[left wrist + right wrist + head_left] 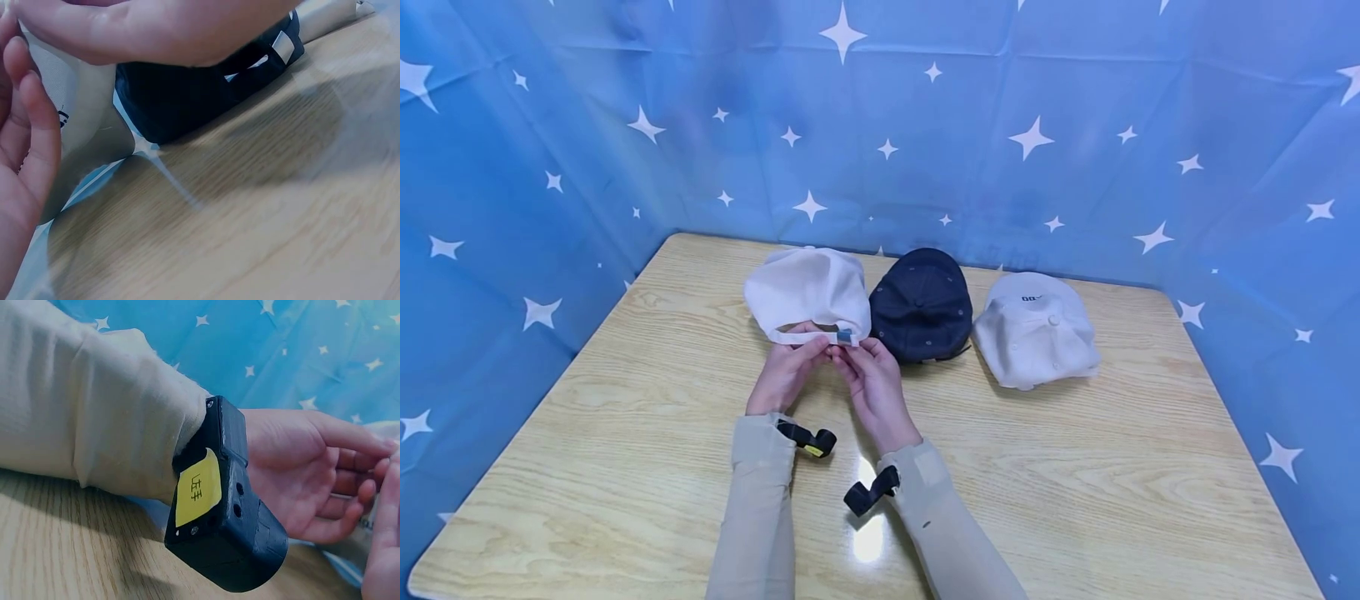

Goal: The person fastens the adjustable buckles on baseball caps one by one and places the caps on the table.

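A white baseball cap (808, 287) sits at the back left of the table with its rear opening facing me. My left hand (784, 375) pinches the white back strap (801, 338) between thumb and fingers. The right hand (877, 392) pinches the strap's right end, beside a small blue-grey patch. Both hands' fingertips nearly meet under the strap. In the left wrist view, the left hand (28, 137) shows at the left edge and the right hand (150, 28) crosses the top. The right wrist view shows the left palm (284, 469); the cap there is mostly cut off.
A dark navy cap (921, 304) stands right beside the white one. Farther right lies another whitish cap (1037, 333) with small dark lettering. All rest on a wooden table (1112, 483), against a blue star-patterned curtain (955, 125). Black wrist cameras (871, 490) stick out from the sleeves.
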{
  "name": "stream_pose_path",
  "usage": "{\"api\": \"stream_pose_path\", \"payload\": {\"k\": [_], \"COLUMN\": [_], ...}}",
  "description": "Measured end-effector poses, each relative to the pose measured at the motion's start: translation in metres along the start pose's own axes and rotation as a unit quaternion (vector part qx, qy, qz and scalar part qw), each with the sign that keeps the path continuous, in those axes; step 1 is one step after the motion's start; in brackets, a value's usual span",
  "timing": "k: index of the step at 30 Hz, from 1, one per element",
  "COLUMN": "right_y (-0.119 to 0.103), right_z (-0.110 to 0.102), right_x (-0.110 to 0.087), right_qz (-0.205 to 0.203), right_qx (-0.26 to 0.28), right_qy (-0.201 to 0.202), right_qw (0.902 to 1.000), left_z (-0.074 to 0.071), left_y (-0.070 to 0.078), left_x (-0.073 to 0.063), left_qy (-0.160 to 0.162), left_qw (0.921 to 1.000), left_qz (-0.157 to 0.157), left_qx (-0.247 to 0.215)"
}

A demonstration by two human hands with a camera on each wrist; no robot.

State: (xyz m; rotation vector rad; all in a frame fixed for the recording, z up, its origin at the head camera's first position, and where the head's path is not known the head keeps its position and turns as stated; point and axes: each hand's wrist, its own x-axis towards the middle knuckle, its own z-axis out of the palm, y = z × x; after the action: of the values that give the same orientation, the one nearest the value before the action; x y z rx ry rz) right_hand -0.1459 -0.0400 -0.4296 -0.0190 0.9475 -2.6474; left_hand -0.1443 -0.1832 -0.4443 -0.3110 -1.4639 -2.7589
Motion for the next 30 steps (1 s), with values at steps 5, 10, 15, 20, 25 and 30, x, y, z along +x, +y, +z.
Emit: {"api": "stream_pose_path", "payload": {"k": [5, 10, 15, 20, 25, 30], "right_y": [-0.0004, -0.0015, -0.0031, -0.0033, -0.0036, -0.0037], "right_z": [-0.0003, -0.0002, -0.0009, -0.0014, -0.0011, 0.0002], "right_x": [-0.0001, 0.0005, 0.0007, 0.0000, -0.0001, -0.0003], "right_qz": [0.003, 0.010, 0.013, 0.011, 0.016, 0.020], "right_qx": [0.003, 0.017, 0.023, 0.026, 0.022, 0.015], "right_qy": [0.003, 0.013, 0.012, 0.003, -0.002, 0.000], "right_qw": [1.0000, 0.9997, 0.9996, 0.9996, 0.9996, 0.9997], "left_z": [-0.0004, -0.0069, -0.0075, -0.0047, -0.0042, -0.0036], "left_y": [0.0000, -0.0010, 0.0041, 0.0064, 0.0065, 0.0072], "left_x": [0.0005, -0.0007, -0.0028, -0.0038, -0.0038, -0.0041], "left_qy": [-0.008, 0.009, 0.029, 0.037, 0.039, 0.040], "left_qw": [1.0000, 0.9999, 0.9995, 0.9991, 0.9990, 0.9988], "left_qz": [0.001, 0.001, -0.006, -0.001, 0.007, 0.006], "left_qx": [0.000, 0.012, -0.014, -0.020, -0.022, -0.027]}}
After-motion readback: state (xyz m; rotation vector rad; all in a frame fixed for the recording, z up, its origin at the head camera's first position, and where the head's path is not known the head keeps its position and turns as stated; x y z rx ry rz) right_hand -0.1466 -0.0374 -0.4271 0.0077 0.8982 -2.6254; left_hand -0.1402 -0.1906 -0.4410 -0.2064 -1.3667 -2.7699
